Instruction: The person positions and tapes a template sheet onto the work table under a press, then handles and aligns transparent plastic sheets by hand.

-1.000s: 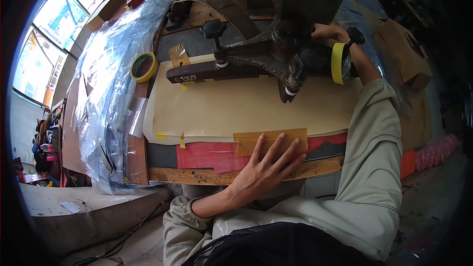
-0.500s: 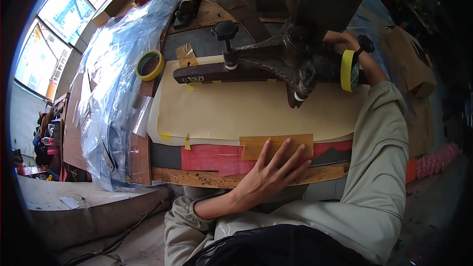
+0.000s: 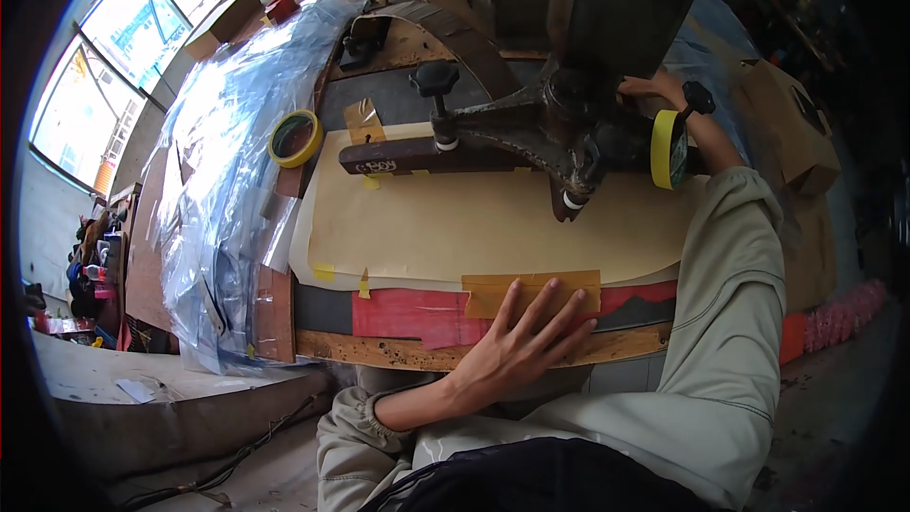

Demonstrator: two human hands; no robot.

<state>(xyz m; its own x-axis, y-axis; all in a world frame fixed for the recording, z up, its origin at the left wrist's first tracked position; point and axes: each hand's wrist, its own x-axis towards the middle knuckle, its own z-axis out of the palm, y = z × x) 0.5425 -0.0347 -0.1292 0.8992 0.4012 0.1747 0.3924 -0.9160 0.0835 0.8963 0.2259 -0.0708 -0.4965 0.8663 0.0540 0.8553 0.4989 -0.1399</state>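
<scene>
My left hand (image 3: 521, 346) lies flat with fingers spread, its fingertips on a brown tape strip (image 3: 483, 296) at the near edge of a cream paper sheet (image 3: 427, 228). Beneath the strip is a red sheet (image 3: 408, 315) over a dark board with a wooden front edge (image 3: 370, 351). My right hand (image 3: 654, 87) reaches behind a dark metal machine arm (image 3: 502, 118); its fingers look curled, but what they hold is hidden. A dark bar (image 3: 379, 159) with white writing sits on the paper under the machine arm. A yellow tape roll (image 3: 664, 152) hangs near my right wrist.
Another yellow tape roll (image 3: 295, 138) lies left of the paper. Clear plastic sheeting (image 3: 227, 152) covers the left side. The machine's thick column (image 3: 616, 0) rises at the back. A cardboard box (image 3: 791, 123) stands at right, and a black cable (image 3: 237, 460) runs along the lower left.
The view has tilted slightly, so the table and machine sit a little lower in the picture. My left hand stays on the tape strip; my right hand remains behind the machine.
</scene>
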